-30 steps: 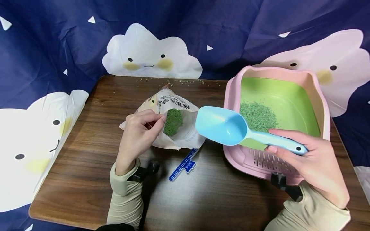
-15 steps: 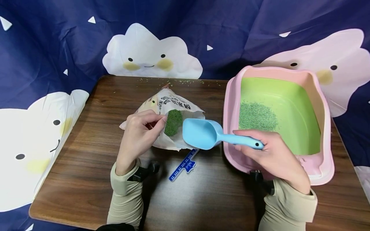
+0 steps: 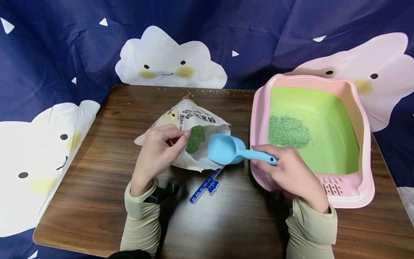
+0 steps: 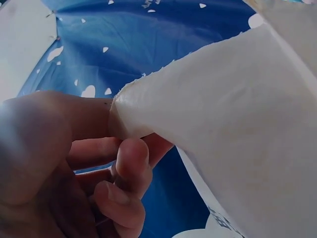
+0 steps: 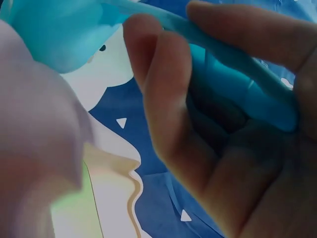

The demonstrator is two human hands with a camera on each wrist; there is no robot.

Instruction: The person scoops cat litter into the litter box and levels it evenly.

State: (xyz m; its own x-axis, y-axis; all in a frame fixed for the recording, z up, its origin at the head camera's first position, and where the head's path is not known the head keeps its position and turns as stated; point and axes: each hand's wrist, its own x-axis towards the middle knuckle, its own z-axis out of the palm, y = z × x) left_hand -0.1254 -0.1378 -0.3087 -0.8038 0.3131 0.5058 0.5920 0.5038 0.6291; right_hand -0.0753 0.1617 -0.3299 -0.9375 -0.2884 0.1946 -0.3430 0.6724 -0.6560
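My left hand [image 3: 160, 151] pinches the edge of a white bag [image 3: 207, 117] between thumb and fingers. In the left wrist view the pinched bag wall [image 4: 223, 99] stretches away to the right. Dark green pellets [image 3: 196, 139] show inside the bag's open mouth. A light blue scoop [image 3: 223, 149] is at that mouth, its bowl overlapping the near right side of the opening. My right hand [image 3: 286, 167] grips the scoop's handle, and the right wrist view shows fingers curled about the handle [image 5: 228, 54]. No pellets show in the scoop's bowl.
A pink litter box [image 3: 255, 126] with a green inside stands at the right, holding a patch of green pellets [image 3: 288, 131]. A blue ruler-shaped clip [image 3: 205, 186] lies just in front of the bag. Loose pellets [image 3: 207, 91] are scattered along the wooden table's [image 3: 90, 180] far edge.
My right hand has moved left with the scoop, from over the litter box's side to the bag's mouth. The scoop has tipped, its bowl turning. The left hand has stayed nearly still.
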